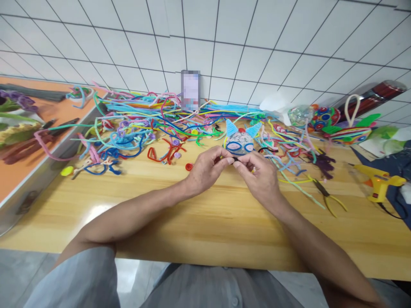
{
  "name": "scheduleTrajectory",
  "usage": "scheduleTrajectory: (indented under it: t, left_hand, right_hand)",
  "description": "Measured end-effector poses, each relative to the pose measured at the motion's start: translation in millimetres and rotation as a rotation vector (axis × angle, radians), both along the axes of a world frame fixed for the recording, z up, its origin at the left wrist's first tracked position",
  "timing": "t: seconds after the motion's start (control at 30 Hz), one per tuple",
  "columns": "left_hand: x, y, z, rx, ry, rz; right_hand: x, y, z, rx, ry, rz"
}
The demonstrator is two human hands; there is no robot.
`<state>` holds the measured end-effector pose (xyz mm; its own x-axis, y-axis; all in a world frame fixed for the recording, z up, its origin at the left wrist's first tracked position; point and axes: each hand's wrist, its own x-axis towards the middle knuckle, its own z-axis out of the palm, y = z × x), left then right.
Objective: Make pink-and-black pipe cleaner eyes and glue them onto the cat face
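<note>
Black pipe-cleaner piece (236,159): my left hand (205,169) and right hand (261,176) pinched it, likely mid-shaping; next move needed precision.

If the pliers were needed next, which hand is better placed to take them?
Probably the right hand: the pliers lie on its side, while the left hand is farther off. Both hands pinch a small black piece, so the right would first have to let go.

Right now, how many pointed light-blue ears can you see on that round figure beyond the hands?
2: one ear at the upper left of the round figure, the other ear at its upper right. None seems hidden.
</note>
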<state>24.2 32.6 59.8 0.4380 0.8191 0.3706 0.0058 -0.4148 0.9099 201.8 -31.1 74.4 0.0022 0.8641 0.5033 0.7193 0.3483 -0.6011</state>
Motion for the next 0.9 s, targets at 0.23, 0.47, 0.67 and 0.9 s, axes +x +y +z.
scheduleTrajectory:
  t: [0.23,0.47,0.67,0.9]
  left_hand:
    - [8,-9,-11.0,-0.384,-0.192,-0.052]
    - [0,7,0.3,0.027,-0.01,-0.086]
    - [5,0,-5.5,-0.233,-0.141,-0.035]
    - [9,-15,-10.6,-0.498,-0.264,-0.013]
  right_hand:
    - [-5,-2,-3.2,0.008,0.071,-0.007]
    - [0,0,-0.9,-0.018,0.018,0.054]
    - [-5,-1,-4.7,-0.012,0.082,0.025]
    - [-13,-2,-10.3,0.016,0.148,-0.004]
